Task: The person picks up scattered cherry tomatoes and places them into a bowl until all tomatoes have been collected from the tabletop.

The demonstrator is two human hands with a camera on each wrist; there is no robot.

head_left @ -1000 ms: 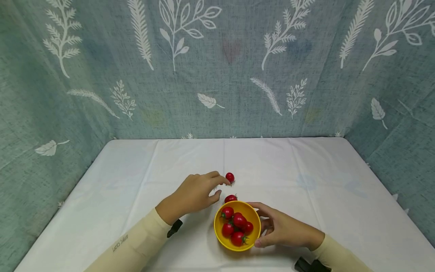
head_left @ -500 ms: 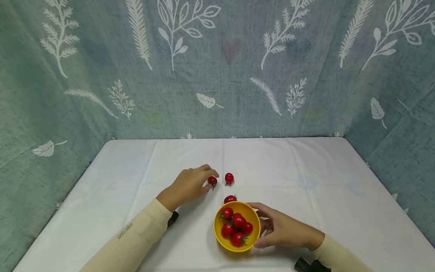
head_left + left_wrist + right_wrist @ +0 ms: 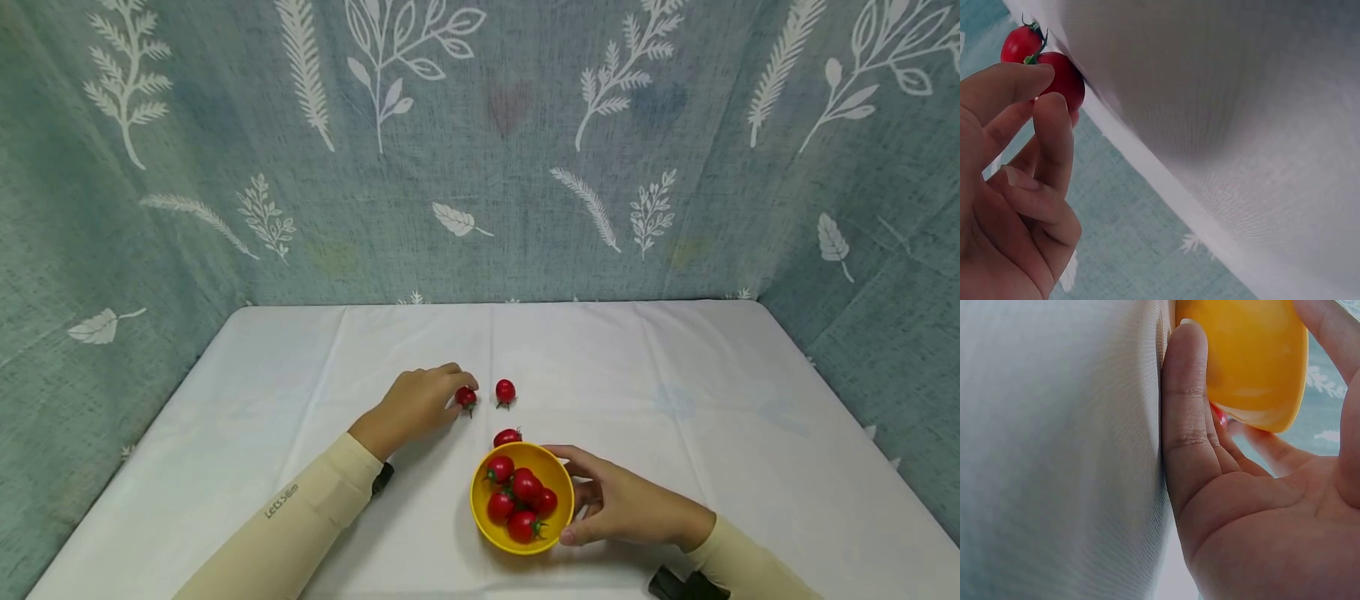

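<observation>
In the head view my left hand [image 3: 420,400] reaches over the white cloth and pinches a red cherry tomato [image 3: 466,397] between thumb and forefinger. The left wrist view shows the thumb against this tomato [image 3: 1065,84] beside its green stem, the other fingers bent below. A second cherry tomato [image 3: 506,392] lies just to its right, and a third tomato [image 3: 507,438] sits behind the bowl, partly hidden by the rim. My right hand [image 3: 622,504] holds the yellow bowl [image 3: 480,518] by its right side, thumb in front and forefinger behind. Several cherry tomatoes [image 3: 527,485] lie inside the bowl.
White cloth [image 3: 637,367] covers the table. A green-blue curtain [image 3: 510,192] with white leaf prints stands along the back and both sides. Black wrist straps [image 3: 686,586] show near the sleeves.
My left hand has moved left and a little away from me, and its thumb and forefinger have come onto the left cherry tomato. The right hand and bowl have stayed in place.
</observation>
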